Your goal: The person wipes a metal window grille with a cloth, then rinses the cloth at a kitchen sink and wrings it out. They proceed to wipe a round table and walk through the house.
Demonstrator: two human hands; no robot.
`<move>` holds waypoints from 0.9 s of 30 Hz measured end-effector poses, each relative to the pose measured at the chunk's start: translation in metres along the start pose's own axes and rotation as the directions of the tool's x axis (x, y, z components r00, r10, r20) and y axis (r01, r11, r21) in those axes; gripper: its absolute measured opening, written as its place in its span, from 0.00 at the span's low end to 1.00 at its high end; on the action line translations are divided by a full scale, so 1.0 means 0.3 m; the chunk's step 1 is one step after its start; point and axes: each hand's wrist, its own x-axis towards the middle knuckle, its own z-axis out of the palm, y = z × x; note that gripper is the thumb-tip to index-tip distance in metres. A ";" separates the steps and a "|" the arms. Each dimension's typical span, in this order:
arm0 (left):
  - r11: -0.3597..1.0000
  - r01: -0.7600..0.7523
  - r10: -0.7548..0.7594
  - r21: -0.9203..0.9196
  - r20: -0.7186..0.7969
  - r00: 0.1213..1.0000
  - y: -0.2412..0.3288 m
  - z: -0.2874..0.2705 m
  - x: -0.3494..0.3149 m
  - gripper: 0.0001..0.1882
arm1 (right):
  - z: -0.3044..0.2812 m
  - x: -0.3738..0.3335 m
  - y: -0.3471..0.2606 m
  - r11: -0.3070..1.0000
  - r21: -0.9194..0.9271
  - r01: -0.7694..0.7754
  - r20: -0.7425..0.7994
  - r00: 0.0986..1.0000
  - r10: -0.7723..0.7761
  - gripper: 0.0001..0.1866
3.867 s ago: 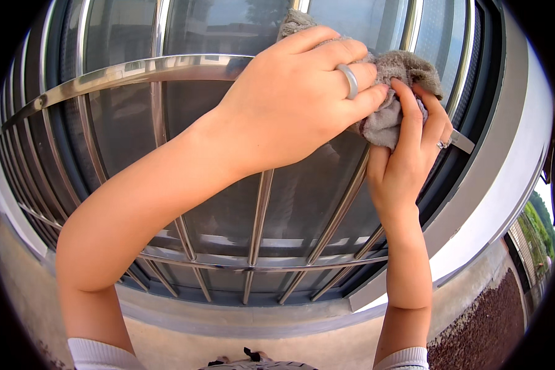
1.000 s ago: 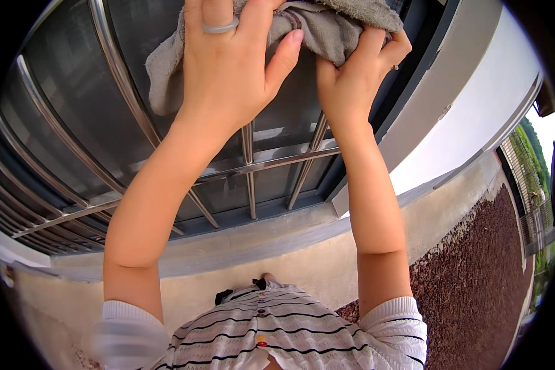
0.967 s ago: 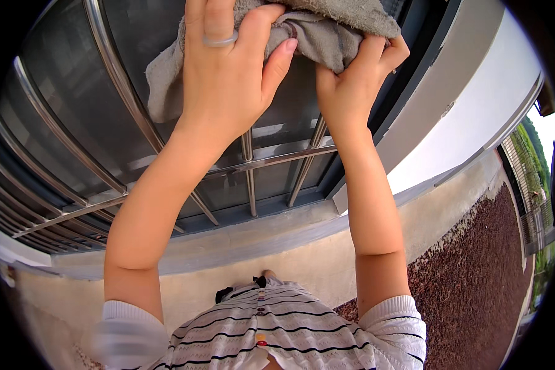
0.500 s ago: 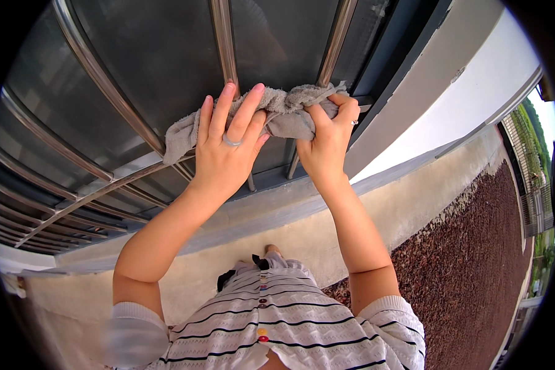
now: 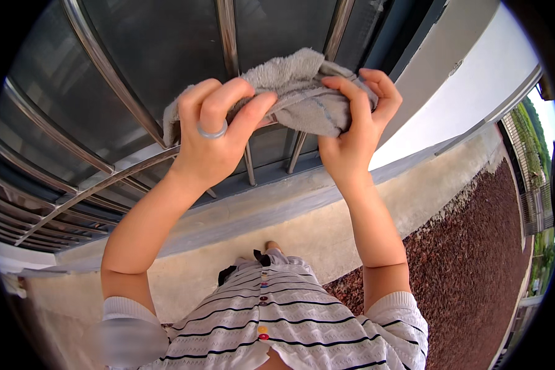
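A grey terry cloth (image 5: 302, 92) is bunched between my two hands in front of a barred window. My left hand (image 5: 213, 129) grips its left part, fingers curled over the fabric, a pale ring on one finger. Its right end is held by my right hand (image 5: 354, 135), thumb below and fingers bent over the top. Behind the cloth runs a metal crossbar (image 5: 145, 157), which the cloth partly hides. Shiny upright bars (image 5: 227, 37) rise from it above the cloth. Whether the cloth still touches the crossbar I cannot tell.
Dark window glass (image 5: 154, 49) lies behind the bars. A white wall (image 5: 456, 92) borders the window on the right. Below are a concrete ledge (image 5: 302, 216) and, at the lower right, reddish-brown gravelly ground (image 5: 462, 265). A fence (image 5: 530, 166) and greenery show at the far right.
My hands have gone from lying flat on the cloth against the crossbar to gripping it with curled fingers. The cloth is lifted and more spread; my right hand has shifted right.
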 end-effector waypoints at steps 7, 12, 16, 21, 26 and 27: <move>0.971 0.233 -0.238 -0.053 -0.167 0.957 -0.091 0.043 0.209 0.19 | 0.181 0.225 0.064 0.990 -0.045 0.134 -0.195 0.971 -0.141 0.32; 0.931 0.353 -0.352 -0.097 0.029 0.936 -0.018 0.058 0.057 0.24 | 0.210 -0.014 0.100 1.000 -0.011 0.022 -0.056 0.998 -0.023 0.34; 0.937 0.340 -0.326 -0.083 0.147 0.934 0.040 0.067 -0.122 0.24 | 0.168 -0.129 0.087 0.995 -0.095 -0.021 0.066 0.997 0.027 0.31; 0.989 0.142 -0.149 0.049 0.206 0.967 0.035 0.009 -0.180 0.20 | 0.177 -0.201 0.029 0.983 -0.179 0.040 0.128 0.992 -0.017 0.31; 0.996 0.037 -0.058 0.081 0.287 0.956 -0.003 -0.099 -0.226 0.17 | 0.218 -0.201 -0.080 0.992 -0.110 0.054 0.220 0.975 -0.029 0.28; 0.996 0.018 -0.041 0.086 0.283 0.958 -0.018 -0.126 -0.245 0.17 | 0.240 -0.222 -0.095 0.996 -0.082 0.024 0.188 0.982 -0.008 0.28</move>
